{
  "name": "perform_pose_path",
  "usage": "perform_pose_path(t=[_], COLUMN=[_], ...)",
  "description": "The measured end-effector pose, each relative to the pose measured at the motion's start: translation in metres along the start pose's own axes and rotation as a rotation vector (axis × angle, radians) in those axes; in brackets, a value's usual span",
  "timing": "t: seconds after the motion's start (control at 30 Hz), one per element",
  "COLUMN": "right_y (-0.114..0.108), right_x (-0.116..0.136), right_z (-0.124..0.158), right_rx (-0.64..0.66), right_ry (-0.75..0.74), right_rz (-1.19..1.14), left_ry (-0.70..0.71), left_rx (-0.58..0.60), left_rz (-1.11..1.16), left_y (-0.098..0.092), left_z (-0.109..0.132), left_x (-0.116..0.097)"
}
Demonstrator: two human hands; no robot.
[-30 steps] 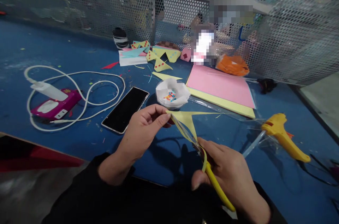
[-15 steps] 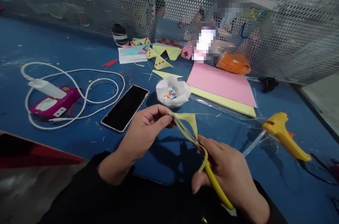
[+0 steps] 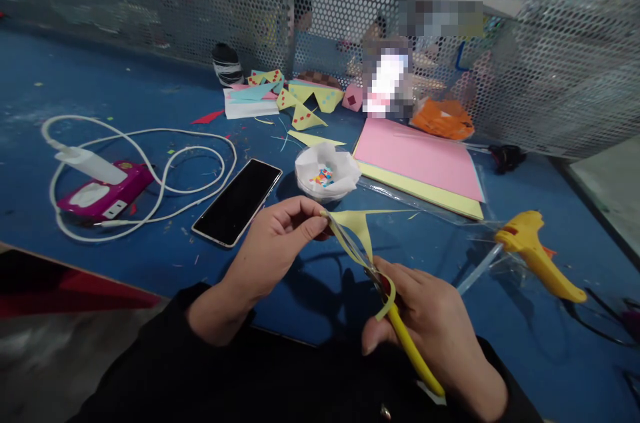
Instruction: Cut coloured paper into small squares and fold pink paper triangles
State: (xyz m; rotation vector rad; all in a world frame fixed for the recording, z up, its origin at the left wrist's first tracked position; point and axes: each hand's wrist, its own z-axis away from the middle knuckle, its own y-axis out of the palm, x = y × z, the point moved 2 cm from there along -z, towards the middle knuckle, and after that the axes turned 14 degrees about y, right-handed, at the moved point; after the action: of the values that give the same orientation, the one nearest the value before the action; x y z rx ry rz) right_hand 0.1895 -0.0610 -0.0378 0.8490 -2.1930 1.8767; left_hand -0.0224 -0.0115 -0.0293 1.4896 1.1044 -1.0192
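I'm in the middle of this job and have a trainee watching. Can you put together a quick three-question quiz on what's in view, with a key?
1. What is the right hand holding?
A) the glue gun
B) the yellow-handled scissors
C) the phone

2. True or false: the left hand pinches the yellow paper between thumb and finger.

3. Fill in the colour: the top sheet of the paper stack is ____.

Key: 1 B; 2 true; 3 pink.
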Motion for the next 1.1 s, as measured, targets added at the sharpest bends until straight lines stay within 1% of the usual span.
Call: perform_pose_path(t=[0.23, 0.33, 0.43, 0.6, 0.7, 0.77, 0.87, 0.93, 1.1], right_y=[0.001, -0.001, -0.007, -0.014, -0.015, -0.018, -0.026, -0.03, -0.03], right_x=[0.0, -0.001, -0.004, -0.016, -0.019, -0.017, -0.01, -0.006, 0.004], right_z=[0.001, 0.0, 0.0, 0.0, 0.0, 0.0, -0.002, -0.005, -0.014], right_rx=[0.0, 0.02, 0.016, -0.088, -0.134, -0.177, -0.28, -0.307, -0.234], right_ry=[0.024, 0.069, 0.128, 0.27, 0.378, 0.44, 0.47, 0.467, 0.45], right_rz=[-0.004, -0.048, -0.13, -0.195, -0.332, -0.431, -0.519, -0.564, -0.702], left_ry=[0.0, -0.021, -0.036, 0.014, 0.047, 0.063, 0.059, 0.053, 0.064], left_rx=[-0.001, -0.015, -0.061, -0.141, -0.201, -0.218, -0.193, -0.153, -0.062], left_rz=[-0.011, -0.002, -0.001, -0.053, -0.076, -0.102, -0.122, -0.128, -0.164], left_y=[0.001, 0.0, -0.002, -0.005, -0.007, -0.008, -0.008, -0.007, 0.002], left_z=[-0.001, 0.0, 0.0, -0.003, -0.004, -0.003, -0.001, 0.0, 0.004], left_x=[-0.002, 0.0, 0.002, 0.001, -0.001, -0.003, -0.006, -0.008, -0.016])
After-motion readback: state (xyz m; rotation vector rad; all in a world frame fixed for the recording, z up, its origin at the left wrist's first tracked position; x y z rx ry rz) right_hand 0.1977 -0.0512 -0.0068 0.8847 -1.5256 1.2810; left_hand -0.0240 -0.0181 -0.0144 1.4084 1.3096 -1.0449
